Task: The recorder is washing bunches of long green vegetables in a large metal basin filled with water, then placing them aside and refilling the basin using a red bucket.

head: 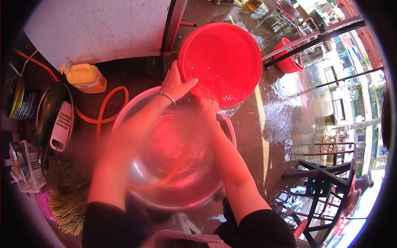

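A round red plastic tub (223, 59) is tilted in front of me, its inside facing up toward the camera. Along its near left rim, my left hand (175, 84) grips with the thumb over the edge and a bracelet on the wrist. My right hand (206, 102) holds the near rim, its fingertips partly hidden. Clear water shows inside the tub and just below its lower right edge. Under my forearms stands a wide stainless steel basin (198, 198), with an orange hose (167, 176) running into it. Part of the view is blurred.
At left are a yellow jug (88, 79), a white grater (62, 125), a white plastic basket (32, 167) and a broom head (68, 210). A white panel (99, 28) stands ahead. On the wet floor at right are another red tub (288, 57) and a dark-legged stool (322, 173).
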{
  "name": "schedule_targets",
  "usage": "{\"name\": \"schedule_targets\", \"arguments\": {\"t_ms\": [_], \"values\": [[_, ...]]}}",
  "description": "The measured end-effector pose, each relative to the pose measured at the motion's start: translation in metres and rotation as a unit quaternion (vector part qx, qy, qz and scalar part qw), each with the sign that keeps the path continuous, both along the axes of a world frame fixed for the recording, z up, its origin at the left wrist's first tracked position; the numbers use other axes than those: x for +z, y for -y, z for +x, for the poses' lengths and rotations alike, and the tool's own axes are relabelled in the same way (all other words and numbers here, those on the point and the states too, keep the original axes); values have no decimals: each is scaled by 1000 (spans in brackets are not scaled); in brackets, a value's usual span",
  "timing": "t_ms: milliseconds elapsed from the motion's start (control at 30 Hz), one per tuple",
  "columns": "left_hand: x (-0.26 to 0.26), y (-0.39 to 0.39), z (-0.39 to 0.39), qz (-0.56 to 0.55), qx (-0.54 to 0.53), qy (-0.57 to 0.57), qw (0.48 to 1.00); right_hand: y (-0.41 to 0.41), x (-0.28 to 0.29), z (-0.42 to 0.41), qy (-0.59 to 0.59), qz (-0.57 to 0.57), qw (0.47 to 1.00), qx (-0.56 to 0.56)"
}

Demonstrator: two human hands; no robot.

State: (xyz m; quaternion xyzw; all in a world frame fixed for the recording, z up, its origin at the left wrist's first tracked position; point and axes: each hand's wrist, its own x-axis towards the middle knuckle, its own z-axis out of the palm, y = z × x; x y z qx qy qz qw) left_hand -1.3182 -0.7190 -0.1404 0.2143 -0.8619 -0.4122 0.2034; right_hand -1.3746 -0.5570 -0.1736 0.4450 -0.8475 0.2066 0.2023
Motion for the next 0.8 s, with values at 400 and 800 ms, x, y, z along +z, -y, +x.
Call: {"name": "schedule_targets", "arguments": {"t_ms": [400, 800], "values": [[-29, -7, -3, 121, 25, -62, 990, 6, 153, -132, -120, -56, 989, -59], [-40, 42, 209, -254, 27, 130, 958, 28, 160, -213, 67, 139, 988, 15]]}}
